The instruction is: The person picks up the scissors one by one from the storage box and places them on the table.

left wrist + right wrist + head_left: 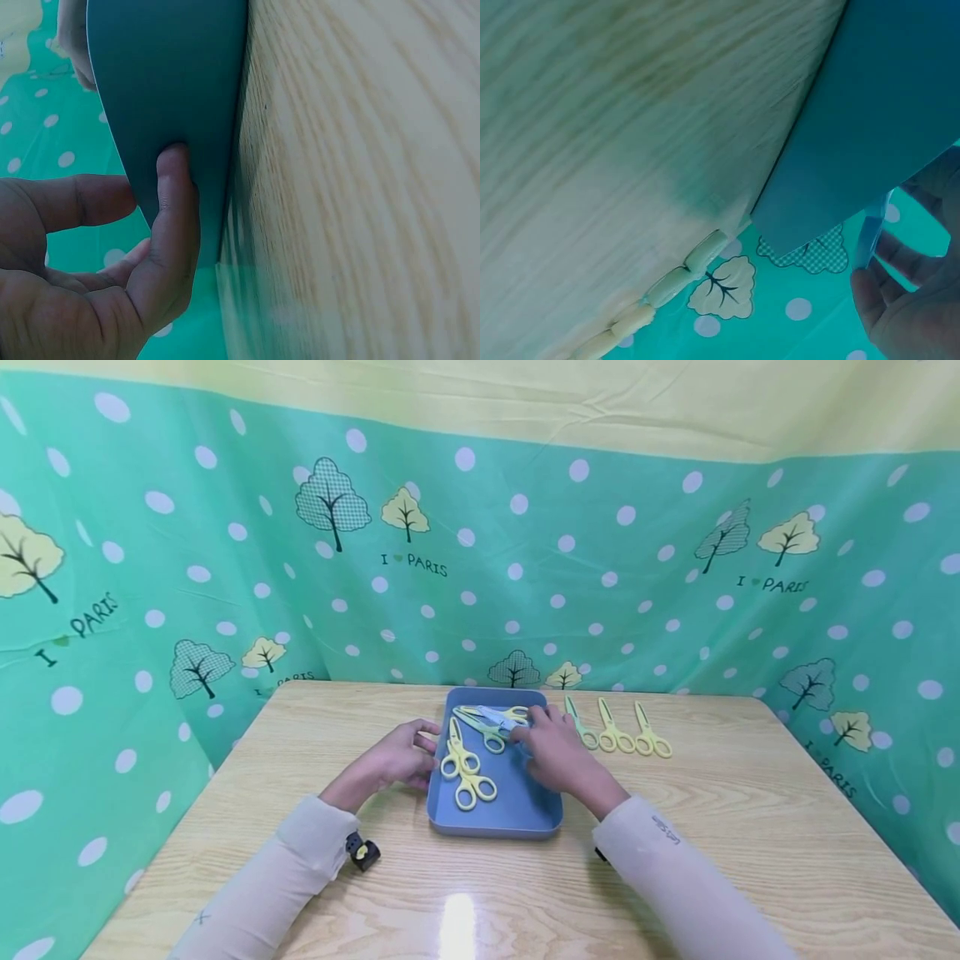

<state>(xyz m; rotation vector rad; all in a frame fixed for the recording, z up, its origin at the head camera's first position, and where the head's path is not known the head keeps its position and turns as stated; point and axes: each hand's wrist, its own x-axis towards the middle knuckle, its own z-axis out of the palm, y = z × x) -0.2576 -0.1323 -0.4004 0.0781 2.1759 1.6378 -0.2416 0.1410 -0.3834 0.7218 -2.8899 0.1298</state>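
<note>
A blue-grey tray [498, 827] sits on the table with several yellow and green scissors in it, such as a yellow pair [460, 752] and a green pair [492, 742]. My right hand [558, 745] reaches over the tray's right rim and pinches a pair of blue scissors [497, 718], its blades pointing to the far left over the other pairs. The blue handle [868, 236] shows between thumb and fingers in the right wrist view. At the tray's left side, my left hand [405, 754] touches the outer wall [161, 75] with its fingertips, one fingertip right at the rim.
Right of the tray, a green pair of scissors [581, 727] and two yellow pairs [615, 731] lie in a row on the wooden table [750, 827]. A green dotted curtain [517, 568] hangs behind and at both sides of the table.
</note>
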